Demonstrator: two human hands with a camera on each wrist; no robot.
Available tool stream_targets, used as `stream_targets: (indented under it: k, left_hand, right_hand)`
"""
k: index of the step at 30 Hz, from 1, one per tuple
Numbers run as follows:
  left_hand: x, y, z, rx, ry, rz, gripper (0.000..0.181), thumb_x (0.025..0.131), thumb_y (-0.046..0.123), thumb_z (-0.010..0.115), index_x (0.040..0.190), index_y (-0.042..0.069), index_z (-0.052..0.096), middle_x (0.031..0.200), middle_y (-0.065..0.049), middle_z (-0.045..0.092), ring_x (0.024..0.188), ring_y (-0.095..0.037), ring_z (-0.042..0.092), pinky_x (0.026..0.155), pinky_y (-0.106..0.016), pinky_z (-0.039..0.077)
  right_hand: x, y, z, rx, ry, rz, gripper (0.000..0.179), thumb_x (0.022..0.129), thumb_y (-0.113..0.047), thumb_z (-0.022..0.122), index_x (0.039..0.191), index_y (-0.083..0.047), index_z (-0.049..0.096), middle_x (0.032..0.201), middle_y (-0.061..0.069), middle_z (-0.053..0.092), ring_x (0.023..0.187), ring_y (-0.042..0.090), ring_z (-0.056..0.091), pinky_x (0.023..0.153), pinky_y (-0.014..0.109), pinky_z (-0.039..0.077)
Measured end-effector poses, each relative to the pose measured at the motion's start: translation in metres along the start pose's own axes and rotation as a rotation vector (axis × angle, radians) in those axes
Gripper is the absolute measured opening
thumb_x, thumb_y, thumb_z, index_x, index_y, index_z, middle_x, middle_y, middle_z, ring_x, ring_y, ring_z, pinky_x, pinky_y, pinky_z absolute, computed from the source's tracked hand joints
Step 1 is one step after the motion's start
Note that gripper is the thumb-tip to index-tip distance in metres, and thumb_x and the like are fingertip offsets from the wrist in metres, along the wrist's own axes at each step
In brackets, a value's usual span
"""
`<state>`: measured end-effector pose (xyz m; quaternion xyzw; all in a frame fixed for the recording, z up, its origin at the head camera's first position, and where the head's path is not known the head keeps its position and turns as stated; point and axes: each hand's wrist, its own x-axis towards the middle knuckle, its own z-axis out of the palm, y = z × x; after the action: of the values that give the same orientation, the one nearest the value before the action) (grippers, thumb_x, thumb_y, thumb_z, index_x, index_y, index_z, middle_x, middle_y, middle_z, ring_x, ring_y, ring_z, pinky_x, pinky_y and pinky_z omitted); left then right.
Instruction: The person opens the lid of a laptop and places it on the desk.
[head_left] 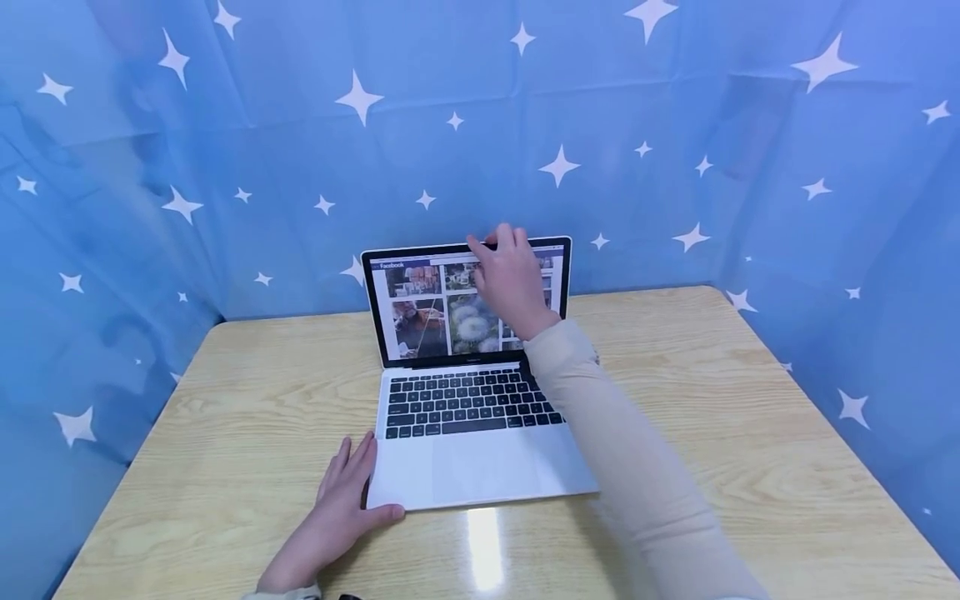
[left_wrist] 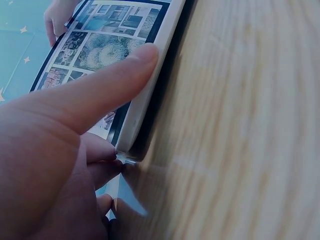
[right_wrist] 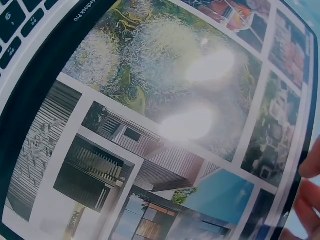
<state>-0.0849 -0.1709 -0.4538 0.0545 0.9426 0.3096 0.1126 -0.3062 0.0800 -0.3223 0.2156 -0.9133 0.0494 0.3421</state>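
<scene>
A silver laptop [head_left: 480, 471] lies unfolded on the table, its lit screen [head_left: 416, 327] upright and showing a page of photos. My right hand [head_left: 513, 279] reaches across the keyboard and pinches the screen's top edge, thumb in front and fingers over the rim. In the right wrist view, those fingertips [right_wrist: 311, 200] appear at the far right, beside the lid's edge. My left hand [head_left: 339, 504] touches the base's front left corner. Its straight thumb [left_wrist: 120, 75] lies against the front edge, while the other fingers extend along the left side.
Behind the table hangs a blue curtain [head_left: 285, 150] with white stars, also draped at both sides. The wood-grain table [head_left: 262, 392] extends around the laptop. A light reflection shines near the table's front. My right sleeve [head_left: 637, 450] covers part of the keyboard's right side.
</scene>
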Motion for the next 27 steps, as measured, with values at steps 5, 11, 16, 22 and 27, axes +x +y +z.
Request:
stream_targets:
  k: [5,11,16,22,27]
  left_hand:
    - [-0.001,0.000,0.003,-0.010,-0.008,-0.011,0.109,0.064,0.065,0.061,0.144,0.011,0.011,0.150,-0.003,0.006,0.133,-0.031,-0.011,0.102,-0.055,-0.003]
    - [-0.001,0.001,0.002,-0.018,-0.003,-0.003,0.108,0.065,0.064,0.061,0.144,0.010,0.011,0.150,-0.003,0.005,0.133,-0.032,-0.012,0.102,-0.055,-0.005]
    - [-0.001,0.001,0.002,-0.012,-0.004,-0.007,0.108,0.065,0.065,0.061,0.144,0.010,0.011,0.150,-0.004,0.006,0.133,-0.032,-0.012,0.103,-0.055,-0.005]
    - [0.000,0.001,0.001,0.004,0.007,0.002,0.109,0.065,0.064,0.061,0.143,0.008,0.011,0.149,-0.005,0.006,0.133,-0.032,-0.011,0.103,-0.054,-0.005]
    - [-0.001,0.001,0.001,0.005,0.013,0.010,0.108,0.065,0.063,0.062,0.143,0.007,0.012,0.149,-0.005,0.006,0.133,-0.033,-0.011,0.103,-0.054,-0.004]
  right_hand:
    - [-0.003,0.001,0.004,0.022,-0.030,0.008,0.046,0.083,-0.024,0.058,0.128,-0.019,0.051,0.108,0.012,0.047,0.093,0.026,0.041,0.073,0.033,0.037]
    - [-0.005,0.002,0.005,0.047,-0.068,0.017,0.051,0.083,-0.023,0.058,0.132,-0.019,0.045,0.116,0.013,0.044,0.099,0.027,0.039,0.080,0.036,0.035]
    - [-0.004,0.002,0.005,0.042,-0.086,0.028,0.052,0.083,-0.023,0.059,0.133,-0.019,0.045,0.116,0.013,0.042,0.100,0.028,0.038,0.082,0.037,0.035]
    - [-0.002,0.002,0.009,0.040,-0.075,0.036,0.051,0.082,-0.022,0.060,0.131,-0.018,0.047,0.116,0.013,0.042,0.100,0.028,0.037,0.088,0.040,0.031]
    - [-0.001,0.002,0.013,0.040,-0.082,0.041,0.051,0.081,-0.021,0.060,0.131,-0.017,0.047,0.118,0.013,0.041,0.102,0.028,0.037,0.094,0.042,0.027]
